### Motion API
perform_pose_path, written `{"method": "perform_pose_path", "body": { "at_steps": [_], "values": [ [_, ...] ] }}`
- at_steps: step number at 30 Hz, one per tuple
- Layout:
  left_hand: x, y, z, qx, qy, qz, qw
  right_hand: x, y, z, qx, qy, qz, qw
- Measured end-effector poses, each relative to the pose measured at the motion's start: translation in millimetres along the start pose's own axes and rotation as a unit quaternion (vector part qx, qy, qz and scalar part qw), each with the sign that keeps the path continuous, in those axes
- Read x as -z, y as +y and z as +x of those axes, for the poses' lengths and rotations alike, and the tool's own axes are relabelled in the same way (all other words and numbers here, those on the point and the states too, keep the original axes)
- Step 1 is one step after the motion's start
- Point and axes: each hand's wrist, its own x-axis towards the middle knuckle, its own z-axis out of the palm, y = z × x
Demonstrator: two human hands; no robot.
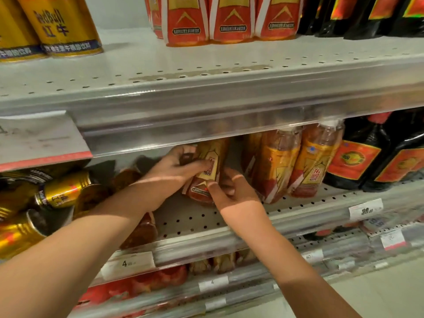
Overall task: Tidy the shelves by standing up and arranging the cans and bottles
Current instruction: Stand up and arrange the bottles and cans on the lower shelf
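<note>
Two hands clasp the amber, yellow-labelled plastic bottle (213, 157) between them: left hand (181, 167) higher, right hand (232, 191) lower (near upright, top leaning rightward).

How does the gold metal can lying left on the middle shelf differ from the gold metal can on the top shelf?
The middle-shelf gold can lies on its side among toppled cans; the top-shelf gold can stands upright. The middle-shelf can is in shadow; the top-shelf can is brightly lit. Both are gold with a dark band.

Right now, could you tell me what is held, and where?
Both hold one orange-labelled bottle: left hand round its middle, right hand at its base.
</note>
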Motion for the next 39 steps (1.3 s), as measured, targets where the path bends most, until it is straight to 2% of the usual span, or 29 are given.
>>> {"method": "perform_pose_path", "body": {
  "at_steps": [3, 9, 12, 15, 19, 24, 29, 33, 36, 39],
  "values": [
    [0.5, 4.3, -1.4, -0.021, -0.029, -0.012, 0.999, 1.8, 5.5, -4.6, 0.070, 0.019, 0.017, 0.997],
    [0.6, 14.7, -6.0, -0.068, -0.036, 0.116, 0.990, 5.5, 7.1, -12.0, 0.140, 0.049, -0.027, 0.989],
    [8.7, 17.2, -10.2, -0.069, -0.052, 0.185, 0.979, 7.2, 6.5, -12.8, 0.146, 0.043, -0.079, 0.985],
    [11.2, 16.5, -11.5, -0.084, -0.034, 0.210, 0.974, 11.2, 2.9, -16.1, 0.150, 0.042, -0.142, 0.978],
    [-11.5, 10.2, -1.6, -0.100, 0.045, 0.203, 0.973, 22.6, 1.8, -32.9, 0.171, 0.068, -0.232, 0.955],
    [-38.4, 11.2, 18.3, -0.124, 0.084, 0.182, 0.972, 33.8, 7.2, -56.8, 0.148, 0.020, -0.325, 0.934],
    [-55.7, 12.9, 24.2, -0.131, 0.084, 0.167, 0.974, 37.0, 7.4, -56.8, 0.149, 0.006, -0.352, 0.924],
    [-50.5, 13.1, 11.1, -0.125, 0.054, 0.183, 0.974, 37.5, 3.8, -56.4, 0.148, 0.004, -0.350, 0.925],
    [-19.6, 2.5, -14.5, -0.091, 0.112, 0.239, 0.960, 28.6, -6.9, -51.9, 0.130, -0.028, -0.330, 0.935],
    [22.6, -11.2, -47.9, -0.077, 0.205, 0.328, 0.919, 7.1, -21.6, -49.4, 0.116, -0.056, -0.288, 0.949]
  ]
}}
